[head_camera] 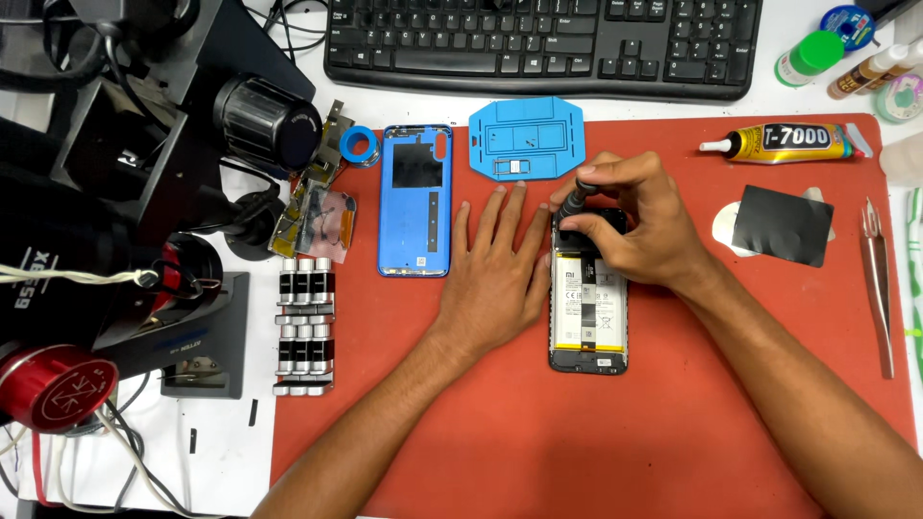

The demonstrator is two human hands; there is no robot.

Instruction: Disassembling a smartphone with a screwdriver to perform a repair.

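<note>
Head view: right hand (630, 226) clamped on a dark screwdriver (577, 197), tip down on the upper end of an opened phone (588, 322) (back off, battery exposed) lying under and below that hand on the red mat (596, 452); left hand (495, 274) flat, fingers spread, touching the phone's left edge; blue back cover (415, 200) just left of its fingertips; blue tray (526, 139) above them.

A yellow glue tube (788, 142) with a black label lies at the mat's far right corner. White and yellow labels cover the opened phone's battery (585, 308). A green-capped bottle (806, 58), perhaps labelled, stands beside the keyboard.
</note>
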